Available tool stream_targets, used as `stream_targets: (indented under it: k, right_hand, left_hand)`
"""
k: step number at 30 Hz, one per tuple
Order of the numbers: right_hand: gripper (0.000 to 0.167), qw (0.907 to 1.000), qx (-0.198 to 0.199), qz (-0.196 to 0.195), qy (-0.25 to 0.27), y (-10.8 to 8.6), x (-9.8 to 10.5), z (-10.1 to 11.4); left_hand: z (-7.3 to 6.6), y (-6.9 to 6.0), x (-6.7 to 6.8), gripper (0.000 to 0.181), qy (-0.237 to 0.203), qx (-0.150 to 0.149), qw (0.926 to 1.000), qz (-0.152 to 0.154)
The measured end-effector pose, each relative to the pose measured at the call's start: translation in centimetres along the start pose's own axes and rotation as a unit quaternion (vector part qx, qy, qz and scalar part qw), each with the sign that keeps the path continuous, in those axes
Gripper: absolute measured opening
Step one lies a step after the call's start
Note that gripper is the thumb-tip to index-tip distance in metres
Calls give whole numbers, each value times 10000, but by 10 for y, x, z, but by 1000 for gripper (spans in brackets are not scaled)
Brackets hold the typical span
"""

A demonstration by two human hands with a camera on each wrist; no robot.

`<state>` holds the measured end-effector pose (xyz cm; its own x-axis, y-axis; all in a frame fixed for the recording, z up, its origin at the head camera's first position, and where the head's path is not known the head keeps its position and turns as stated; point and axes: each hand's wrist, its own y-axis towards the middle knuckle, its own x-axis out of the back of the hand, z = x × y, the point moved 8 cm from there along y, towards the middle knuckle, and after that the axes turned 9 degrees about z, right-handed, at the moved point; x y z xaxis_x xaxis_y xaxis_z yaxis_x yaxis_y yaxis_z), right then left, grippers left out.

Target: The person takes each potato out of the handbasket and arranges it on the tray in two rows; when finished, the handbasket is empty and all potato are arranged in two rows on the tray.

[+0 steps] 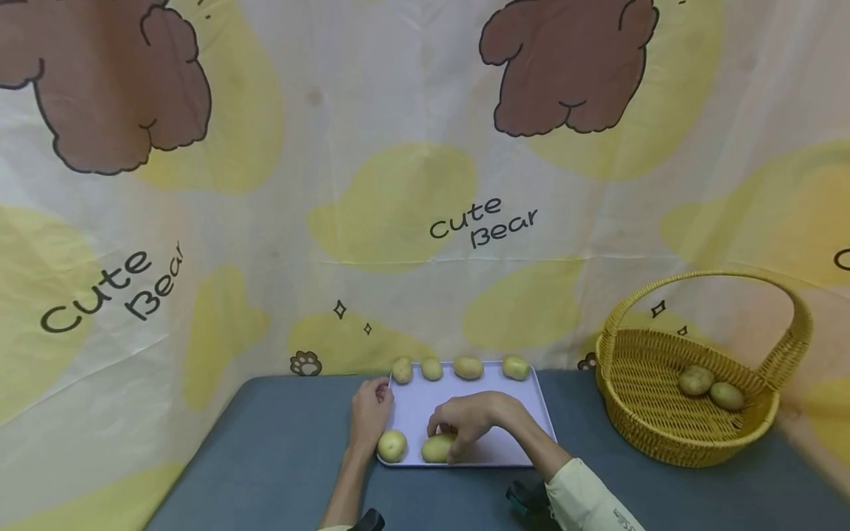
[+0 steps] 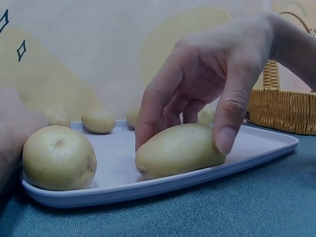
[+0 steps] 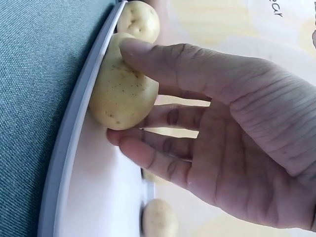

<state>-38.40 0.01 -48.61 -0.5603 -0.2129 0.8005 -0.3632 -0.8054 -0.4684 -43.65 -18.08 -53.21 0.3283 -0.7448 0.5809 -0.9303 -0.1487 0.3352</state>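
Observation:
My right hand (image 1: 468, 419) holds a yellow potato (image 1: 437, 448) near the front edge of a pale lilac tray (image 1: 491, 417). In the right wrist view its thumb lies on one side of the potato (image 3: 123, 89), with fingers on the other. The potato sits low at the tray's rim. At the tray's left edge, my left hand (image 1: 370, 413) grips the rim with curled fingers, partly hidden in the head view. A rounder potato (image 2: 59, 158) rests in the front left corner, close by the left hand. Several potatoes (image 1: 468, 367) stand in a row along the tray's back edge.
A yellow wicker basket (image 1: 687, 446) with a tall handle stands to the right, holding two potatoes (image 1: 697, 380). The grey-blue table (image 1: 279, 457) meets a printed bear curtain (image 1: 398, 295) behind the tray. A dark device (image 1: 527, 498) is by the right sleeve.

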Motion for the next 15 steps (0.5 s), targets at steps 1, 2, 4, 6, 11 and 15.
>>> stream_targets:
  k: [1,2,4,6,11,15]
  right_hand:
    - [45,10000,-17,14,38,-1,0,-1]
    - [47,10000,-34,18,86,-1,0,-1]
    - [49,9998,-46,8,178,-3,1,-2]
    - [52,9997,-30,14,229,-4,2,-1]
    - [56,9991,-59,-23,420,-9,4,-1]
    - [57,9981,-74,-133,597,-16,8,-2]
  left_hand:
    - [-1,0,0,21,3,-22,10000,-13]
    - [-1,1,0,21,-2,-37,10000,-21]
    - [-2,1,1,21,-6,-75,10000,-45]
    - [-3,0,1,21,16,-99,9999,-75]
    - [-3,-2,2,20,46,-83,9999,-73]
    - [-3,-3,1,21,69,-92,9999,-62]
